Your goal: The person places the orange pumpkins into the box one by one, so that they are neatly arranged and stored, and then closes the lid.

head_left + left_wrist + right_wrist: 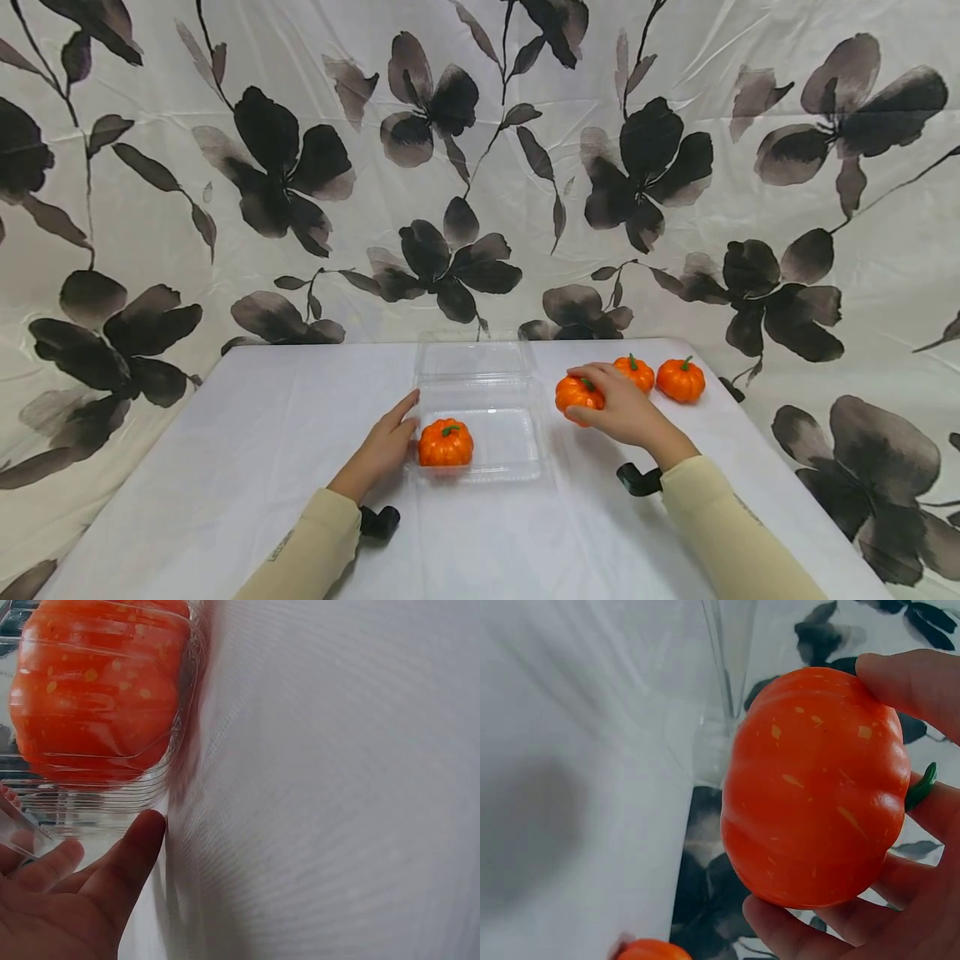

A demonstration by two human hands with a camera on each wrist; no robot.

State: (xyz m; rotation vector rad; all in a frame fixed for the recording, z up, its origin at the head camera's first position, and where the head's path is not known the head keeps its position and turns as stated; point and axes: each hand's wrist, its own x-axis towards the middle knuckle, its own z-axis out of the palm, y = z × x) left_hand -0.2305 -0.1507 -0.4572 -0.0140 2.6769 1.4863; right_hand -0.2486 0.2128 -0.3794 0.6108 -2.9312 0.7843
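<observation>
Facing floral cloth (450, 192) across white tabletop (285, 425), the right grip (621, 408) clasps a pumpkin (817, 787); left grip (386, 442), fingers (124, 874) extended, touches a container (504, 442).

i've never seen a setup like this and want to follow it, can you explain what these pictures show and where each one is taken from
There is no machine here, just a person's two bare hands. The wide picture comes from a camera worn on the head; the two close-ups come from cameras on the left and right wrists.

On the white-covered table sits an opened clear plastic container with one orange pumpkin inside. The left hand is at the container's left edge. The right hand grips a second pumpkin. Farther right are a third pumpkin, partly hidden by that hand, and a fourth pumpkin. Behind is flower-patterned cloth.
</observation>
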